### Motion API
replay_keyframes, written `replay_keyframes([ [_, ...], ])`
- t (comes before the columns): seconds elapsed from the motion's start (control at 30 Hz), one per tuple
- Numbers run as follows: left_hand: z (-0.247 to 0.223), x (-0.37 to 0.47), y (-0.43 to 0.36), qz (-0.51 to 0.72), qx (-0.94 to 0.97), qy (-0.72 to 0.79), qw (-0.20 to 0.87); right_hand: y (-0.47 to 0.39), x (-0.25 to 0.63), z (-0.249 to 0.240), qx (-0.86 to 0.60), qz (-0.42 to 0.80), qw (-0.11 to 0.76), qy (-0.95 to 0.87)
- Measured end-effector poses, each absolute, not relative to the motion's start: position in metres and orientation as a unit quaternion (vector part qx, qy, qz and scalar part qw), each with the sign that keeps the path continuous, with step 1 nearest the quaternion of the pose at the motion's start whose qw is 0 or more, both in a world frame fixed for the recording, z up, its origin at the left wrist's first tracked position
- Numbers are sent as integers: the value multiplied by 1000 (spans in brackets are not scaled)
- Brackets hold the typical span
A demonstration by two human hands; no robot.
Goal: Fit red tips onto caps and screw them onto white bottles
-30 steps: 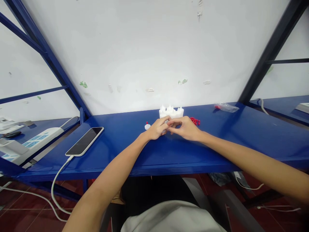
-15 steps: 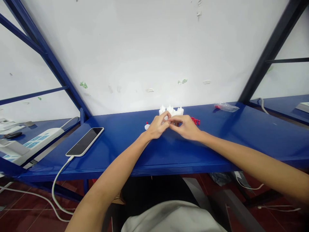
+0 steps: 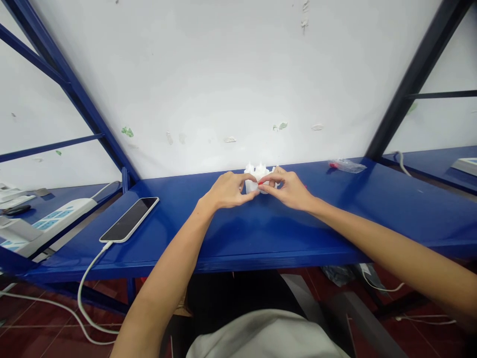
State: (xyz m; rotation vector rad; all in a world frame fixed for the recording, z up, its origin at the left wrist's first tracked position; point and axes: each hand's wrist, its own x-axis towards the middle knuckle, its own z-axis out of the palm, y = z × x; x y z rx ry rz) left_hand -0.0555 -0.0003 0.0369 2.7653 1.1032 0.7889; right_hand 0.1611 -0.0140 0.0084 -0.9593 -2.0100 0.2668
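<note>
Over the blue table my two hands meet fingertip to fingertip. My right hand pinches a small red cap between thumb and fingers. My left hand is curled with its thumb and index tips close to that cap; something whitish shows between them, but I cannot tell it from the bottles behind. Several white squeeze bottles with pointed tips stand just beyond my fingers, partly covered by them. A bit of red shows past my right hand, the rest being hidden.
A white-cased phone with a charging cable lies on the blue table to the left. At the back right is a clear plastic bag with red inside. Blue and dark frame posts flank the table before a white wall.
My left hand has shifted left and covers the white piece with the red tip. The red cap now shows in my right fingertips. My right hand hides most of the red pile.
</note>
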Motion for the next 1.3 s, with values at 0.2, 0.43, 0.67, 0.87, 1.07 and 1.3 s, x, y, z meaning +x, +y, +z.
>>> replay_keyframes([
  [0.2,44,-79,13,302,853,420,64,-6,172,22,-439,89,468,-762],
  [0.43,34,-127,46,239,797,498,244,30,228,32,-601,84,453,-653],
  [0.67,24,-137,55,182,791,491,316,61,273,19,-695,100,232,-673],
  [0.87,22,-137,55,221,778,489,327,69,283,6,-611,142,155,-763],
  [1.07,26,-145,55,212,764,502,345,69,279,1,-590,134,128,-786],
  [1.3,16,-151,63,168,776,522,313,79,283,-7,-582,92,127,-798],
])
